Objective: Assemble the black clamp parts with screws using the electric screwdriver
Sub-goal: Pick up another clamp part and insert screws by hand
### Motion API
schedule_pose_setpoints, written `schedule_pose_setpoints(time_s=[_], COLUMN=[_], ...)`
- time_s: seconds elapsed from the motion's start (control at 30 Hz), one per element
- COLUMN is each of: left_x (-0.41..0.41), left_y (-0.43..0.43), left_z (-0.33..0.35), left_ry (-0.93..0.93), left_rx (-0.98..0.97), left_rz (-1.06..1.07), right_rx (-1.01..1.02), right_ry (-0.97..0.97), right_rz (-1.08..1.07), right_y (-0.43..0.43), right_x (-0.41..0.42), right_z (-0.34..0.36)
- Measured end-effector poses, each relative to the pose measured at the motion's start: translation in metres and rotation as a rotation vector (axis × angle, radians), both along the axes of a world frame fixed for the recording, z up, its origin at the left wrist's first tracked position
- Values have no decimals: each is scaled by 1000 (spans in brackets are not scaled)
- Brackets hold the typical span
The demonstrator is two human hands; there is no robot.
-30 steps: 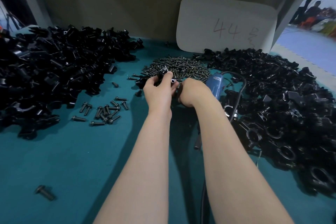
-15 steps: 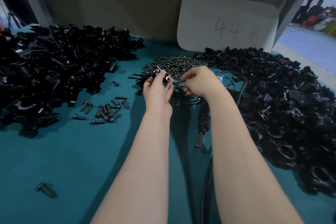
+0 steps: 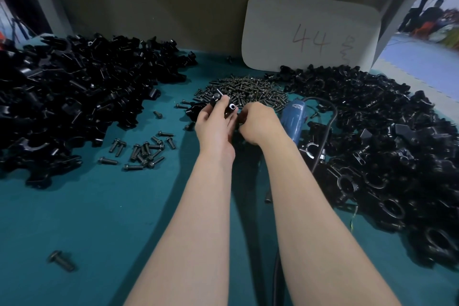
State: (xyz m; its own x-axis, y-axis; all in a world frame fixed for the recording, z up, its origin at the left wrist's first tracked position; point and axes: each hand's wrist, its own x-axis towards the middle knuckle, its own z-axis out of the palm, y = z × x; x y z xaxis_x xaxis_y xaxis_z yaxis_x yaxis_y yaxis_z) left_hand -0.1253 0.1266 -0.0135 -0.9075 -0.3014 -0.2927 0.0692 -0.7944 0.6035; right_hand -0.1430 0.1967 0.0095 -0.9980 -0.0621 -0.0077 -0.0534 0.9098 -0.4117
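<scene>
While the left hand [image 3: 213,129] grips a black clamp part [image 3: 223,105] raised at its fingertips, one pale-ringed screw hole turned up toward the camera, the right hand [image 3: 258,122] curls in against the part's near side. I cannot tell from my feed whether its fingers pinch a screw or nothing at all. I judge the part is lifted and turned this way so that a screw can be started by hand before the driver is taken up. Just right of that hand the blue electric screwdriver [image 3: 294,119] lies on the teal table [image 3: 104,218], its black cable [image 3: 328,131] looping behind it, put within easy reach, I take it. Directly beyond the hands sits the screw pile [image 3: 248,89], flanked by a left heap [image 3: 74,97] and a right heap [image 3: 385,131] of black parts, with loose bolts [image 3: 146,149] scattered near the left one. A white card [image 3: 310,32] propped at the back carries a handwritten "44". The scrawl beside it, and the screwdriver's label, are beyond my reading.
</scene>
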Motion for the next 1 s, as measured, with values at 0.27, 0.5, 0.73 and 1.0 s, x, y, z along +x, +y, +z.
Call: schedule_pose_setpoints(time_s=[0.27, 0.5, 0.73, 1.0], left_x=[2, 2, 3, 2], left_y=[-2, -4, -2, 3], left_z=[-1, 0, 2, 1], left_ry=[-21, -11, -19, -21], left_rx=[22, 71, 15, -133], left_rz=[-34, -23, -6, 20], right_rx=[-521, -597, -388, -405], right_ry=[65, 65, 153, 162], right_rz=[-55, 59, 76, 58], right_y=[19, 20, 17, 14], right_x=[4, 7, 9, 9], right_z=[31, 37, 32, 30])
